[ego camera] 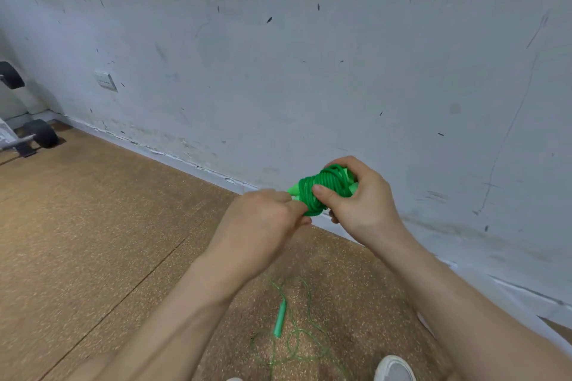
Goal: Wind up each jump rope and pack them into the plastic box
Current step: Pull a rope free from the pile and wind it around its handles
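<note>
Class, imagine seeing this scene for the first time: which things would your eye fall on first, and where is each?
The bright wound green jump rope stands out first, held up near the picture's middle, the right hand gripping it and the left hand pinching its lower edge. Next comes a second green jump rope, lying loose on the brown floor below the hands. The scuffed white wall fills the background.

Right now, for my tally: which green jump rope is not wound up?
The rope sprawled on the floor; the left hand and right hand hold the wound bundle.
</note>
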A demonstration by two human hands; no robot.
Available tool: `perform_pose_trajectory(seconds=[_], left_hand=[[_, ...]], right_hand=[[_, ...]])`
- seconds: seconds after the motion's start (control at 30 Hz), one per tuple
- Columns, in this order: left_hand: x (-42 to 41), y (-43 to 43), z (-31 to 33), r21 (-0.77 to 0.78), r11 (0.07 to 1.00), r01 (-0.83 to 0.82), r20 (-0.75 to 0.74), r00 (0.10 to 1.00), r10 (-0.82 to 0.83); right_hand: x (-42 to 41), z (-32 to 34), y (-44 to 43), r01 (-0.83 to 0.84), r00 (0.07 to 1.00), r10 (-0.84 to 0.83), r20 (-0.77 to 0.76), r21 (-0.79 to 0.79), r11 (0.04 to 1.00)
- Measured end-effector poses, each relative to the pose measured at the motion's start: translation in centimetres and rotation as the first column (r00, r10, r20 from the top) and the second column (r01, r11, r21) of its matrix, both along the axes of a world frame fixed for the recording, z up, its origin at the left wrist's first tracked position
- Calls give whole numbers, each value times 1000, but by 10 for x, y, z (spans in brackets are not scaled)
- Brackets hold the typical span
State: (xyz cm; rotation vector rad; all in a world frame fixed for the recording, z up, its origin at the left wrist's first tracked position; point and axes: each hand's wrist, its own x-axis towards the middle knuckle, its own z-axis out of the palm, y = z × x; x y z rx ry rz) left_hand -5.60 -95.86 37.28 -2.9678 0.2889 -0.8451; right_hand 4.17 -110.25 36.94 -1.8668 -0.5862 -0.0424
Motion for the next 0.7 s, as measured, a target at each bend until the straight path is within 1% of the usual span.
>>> perform_pose_trajectory(seconds=[0.07,0.2,0.27,0.3,0.33,0.37,0.4,0.43,0.47,0.5,0.57,0.6,0.7], left_hand=[[0,10,2,-43,999,21,21,1000,-20],[1,10,3,-107,993,39,81,996,-31],[2,12,4,-197,980,28,100,995,-8],[1,13,5,-274,962,19,92,996,7],[1,14,5,-380,925,-3,50,998,24],[0,13,6,-494,868,-45,-26,999,37],[-1,13,6,-596,795,-110,-139,990,32],[-1,14,6,-672,721,-171,-263,965,-16],[0,14,5,-716,665,-213,-360,929,-90],[0,14,5,-739,635,-226,-406,901,-153],[1,15,6,-765,604,-223,-403,898,-179],[1,16,8,-778,587,-227,-386,909,-160],[1,19,11,-784,580,-221,-345,932,-113]], right_hand=[[0,2,-2,-73,996,78,43,-94,993],[3,8,-5,-206,974,221,43,-230,951],[2,8,-7,-290,951,308,38,-240,926],[2,9,-7,-344,935,355,15,-218,913],[3,10,-9,-398,915,403,-19,-195,896],[4,11,-10,-445,895,444,-51,-188,876],[6,13,-11,-483,875,477,-78,-197,853],[7,12,-12,-511,859,502,-101,-212,833],[7,11,-12,-536,844,521,-127,-223,814],[7,8,-12,-556,831,534,-154,-225,800],[4,2,-9,-556,829,526,-189,-178,812],[3,-1,-8,-527,847,504,-169,-143,837],[2,-5,-4,-360,930,366,39,-116,926]])
